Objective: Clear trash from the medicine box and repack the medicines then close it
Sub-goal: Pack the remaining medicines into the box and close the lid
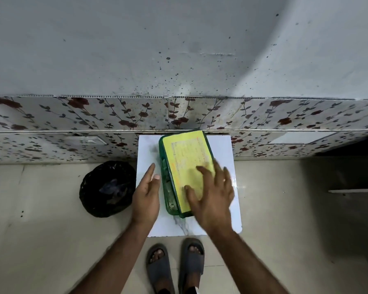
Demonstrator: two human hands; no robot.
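Observation:
A green medicine box (165, 183) sits on a small white table (146, 149). A yellow printed sheet (189, 158) lies across its top and covers most of it; medicines show through a strip along the box's left side. My right hand (210, 194) rests flat on the near part of the yellow sheet, fingers spread, slightly blurred. My left hand (147, 192) hovers just left of the box, fingers together and extended, holding nothing.
A bin lined with a black bag (106, 187) stands on the tiled floor left of the table. A floral-tiled wall (72, 124) runs behind the table. My feet in grey slides (175, 264) stand at the table's near edge.

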